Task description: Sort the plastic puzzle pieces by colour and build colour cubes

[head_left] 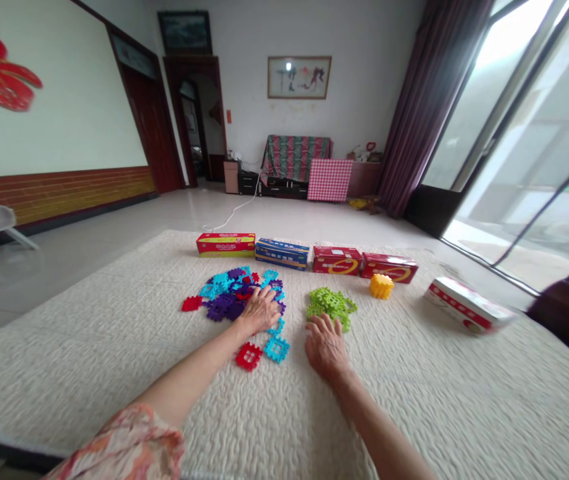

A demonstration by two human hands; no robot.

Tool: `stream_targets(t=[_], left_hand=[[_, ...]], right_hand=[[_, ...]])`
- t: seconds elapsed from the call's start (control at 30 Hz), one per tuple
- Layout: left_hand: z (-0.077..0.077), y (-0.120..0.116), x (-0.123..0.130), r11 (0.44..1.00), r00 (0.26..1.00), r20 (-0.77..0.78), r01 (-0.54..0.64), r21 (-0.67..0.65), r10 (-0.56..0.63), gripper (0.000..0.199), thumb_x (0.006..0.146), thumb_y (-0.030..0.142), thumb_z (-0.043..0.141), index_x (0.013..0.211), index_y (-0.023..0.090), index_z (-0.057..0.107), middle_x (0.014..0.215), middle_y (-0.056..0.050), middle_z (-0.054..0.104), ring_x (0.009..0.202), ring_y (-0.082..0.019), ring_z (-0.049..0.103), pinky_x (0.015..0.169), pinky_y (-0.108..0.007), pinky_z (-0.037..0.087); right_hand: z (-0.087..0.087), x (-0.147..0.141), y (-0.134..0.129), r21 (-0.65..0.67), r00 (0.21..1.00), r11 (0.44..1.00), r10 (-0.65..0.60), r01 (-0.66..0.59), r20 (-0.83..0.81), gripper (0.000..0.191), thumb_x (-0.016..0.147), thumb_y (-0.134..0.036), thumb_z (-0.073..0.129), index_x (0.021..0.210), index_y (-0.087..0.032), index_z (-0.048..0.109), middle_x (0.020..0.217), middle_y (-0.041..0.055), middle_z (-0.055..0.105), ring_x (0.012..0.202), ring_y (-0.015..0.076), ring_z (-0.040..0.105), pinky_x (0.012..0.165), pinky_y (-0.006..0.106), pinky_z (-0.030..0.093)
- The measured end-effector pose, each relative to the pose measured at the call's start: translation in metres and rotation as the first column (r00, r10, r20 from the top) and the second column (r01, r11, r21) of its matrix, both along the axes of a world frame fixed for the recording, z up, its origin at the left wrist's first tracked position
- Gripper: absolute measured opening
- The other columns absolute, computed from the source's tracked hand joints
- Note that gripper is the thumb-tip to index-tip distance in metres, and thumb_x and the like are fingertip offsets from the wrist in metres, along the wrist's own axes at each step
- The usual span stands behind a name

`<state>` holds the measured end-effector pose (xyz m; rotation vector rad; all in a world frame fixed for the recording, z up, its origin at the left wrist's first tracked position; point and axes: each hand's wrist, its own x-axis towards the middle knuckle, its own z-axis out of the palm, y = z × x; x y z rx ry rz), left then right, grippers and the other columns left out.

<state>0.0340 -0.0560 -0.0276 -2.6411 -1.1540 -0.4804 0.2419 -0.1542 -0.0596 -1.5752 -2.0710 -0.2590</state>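
My left hand (262, 311) rests on the right side of a mixed pile of purple (220, 307), blue and red notched plastic pieces, its fingers apart; whatever lies beneath the palm is hidden. A red square piece (249, 357) and a light blue one (276, 348) lie flat on the mat nearer to me. Touching the near edge of a green pile (331, 304) is my right hand (325, 340), fingers spread and slightly bent, with nothing visibly held. To the right of the green pile sits a yellow block of joined pieces (381, 286).
Along the mat's far side stand a red and yellow-green box (226, 245), a blue box (281, 254) and two dark red boxes (337, 261). A white and red box (467, 306) lies at the right of the quilted beige mat (114, 333).
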Motion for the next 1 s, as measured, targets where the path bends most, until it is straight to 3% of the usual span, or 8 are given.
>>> stream_targets(t=[0.2, 0.33, 0.43, 0.5, 0.57, 0.7, 0.87, 1.0], left_hand=[[0.018, 0.016, -0.034, 0.998, 1.0, -0.008, -0.022, 0.062, 0.022, 0.02, 0.084, 0.022, 0.05, 0.079, 0.018, 0.068, 0.125, -0.014, 0.057, 0.131, -0.032, 0.036, 0.105, -0.051, 0.029], [0.027, 0.025, -0.06, 0.985, 0.982, 0.087, -0.168, 0.03, 0.165, 0.019, 0.082, 0.018, 0.05, 0.079, 0.019, 0.069, 0.123, -0.014, 0.058, 0.129, -0.033, 0.039, 0.102, -0.052, 0.033], [0.028, 0.017, -0.065, 0.973, 0.959, 0.184, -0.228, 0.038, 0.217, 0.02, 0.083, 0.018, 0.049, 0.085, 0.019, 0.069, 0.123, -0.013, 0.058, 0.127, -0.031, 0.04, 0.102, -0.05, 0.034], [0.023, 0.002, -0.057, 0.99, 0.971, 0.195, -0.143, 0.018, 0.137, 0.019, 0.084, 0.023, 0.051, 0.09, 0.02, 0.069, 0.123, -0.011, 0.059, 0.125, -0.029, 0.043, 0.102, -0.047, 0.036], [0.016, -0.018, -0.045, 0.998, 0.986, 0.161, 0.048, -0.047, -0.04, 0.021, 0.084, 0.031, 0.055, 0.096, 0.021, 0.069, 0.125, -0.01, 0.058, 0.123, -0.027, 0.046, 0.103, -0.044, 0.037], [-0.001, -0.055, -0.027, 0.934, 0.953, 0.084, 0.302, -0.19, -0.291, 0.04, 0.077, 0.045, 0.064, 0.112, 0.026, 0.065, 0.133, -0.009, 0.054, 0.129, -0.029, 0.043, 0.107, -0.046, 0.033], [-0.013, -0.063, -0.033, 0.933, 0.955, 0.055, 0.296, -0.206, -0.291, 0.052, 0.077, 0.047, 0.064, 0.124, 0.026, 0.057, 0.134, -0.009, 0.054, 0.132, -0.031, 0.039, 0.109, -0.051, 0.028], [-0.012, -0.051, -0.048, 0.968, 0.977, 0.036, 0.214, -0.132, -0.211, 0.04, 0.078, 0.041, 0.064, 0.113, 0.022, 0.062, 0.135, -0.01, 0.053, 0.132, -0.031, 0.039, 0.108, -0.051, 0.029]], right_hand=[[0.004, 0.0, -0.002, -0.007, 1.0, 1.0, -0.003, 0.003, -0.01, 0.025, 0.081, -0.017, 0.049, 0.101, -0.02, 0.064, 0.118, 0.008, 0.062, 0.119, 0.0285, 0.043, 0.105, 0.054, 0.021], [0.003, -0.001, -0.001, 0.003, 1.0, 1.0, -0.008, 0.008, -0.019, 0.025, 0.08, -0.017, 0.049, 0.099, -0.02, 0.065, 0.117, 0.0085, 0.062, 0.118, 0.0278, 0.043, 0.105, 0.053, 0.022], [0.001, -0.001, 0.0, 0.001, 1.0, 1.0, -0.024, 0.024, -0.013, 0.024, 0.081, -0.018, 0.049, 0.099, -0.02, 0.064, 0.116, 0.0083, 0.062, 0.118, 0.0281, 0.043, 0.105, 0.053, 0.021], [0.001, 0.0, 0.0, -0.003, 0.999, 0.999, -0.036, 0.036, -0.002, 0.024, 0.081, -0.018, 0.049, 0.1, -0.02, 0.064, 0.118, 0.0084, 0.062, 0.119, 0.0285, 0.043, 0.105, 0.054, 0.021], [0.002, 0.0, -0.001, 0.0, 0.999, 0.999, -0.043, 0.043, 0.009, 0.024, 0.081, -0.017, 0.049, 0.1, -0.019, 0.064, 0.119, 0.0088, 0.061, 0.12, 0.0287, 0.042, 0.105, 0.053, 0.021], [0.002, 0.0, -0.002, 0.012, 0.999, 0.999, -0.042, 0.042, 0.015, 0.024, 0.081, -0.018, 0.05, 0.099, -0.019, 0.065, 0.12, 0.0096, 0.06, 0.119, 0.0283, 0.043, 0.104, 0.051, 0.023], [-0.002, 0.001, 0.0, 0.029, 0.999, 0.999, -0.035, 0.035, 0.001, 0.025, 0.081, -0.017, 0.05, 0.1, -0.019, 0.065, 0.118, 0.0095, 0.062, 0.118, 0.0286, 0.043, 0.103, 0.051, 0.024], [-0.001, 0.001, 0.001, 0.016, 0.999, 0.999, -0.033, 0.033, -0.004, 0.023, 0.08, -0.016, 0.05, 0.097, -0.019, 0.065, 0.117, 0.0091, 0.062, 0.116, 0.0283, 0.044, 0.103, 0.051, 0.024]])
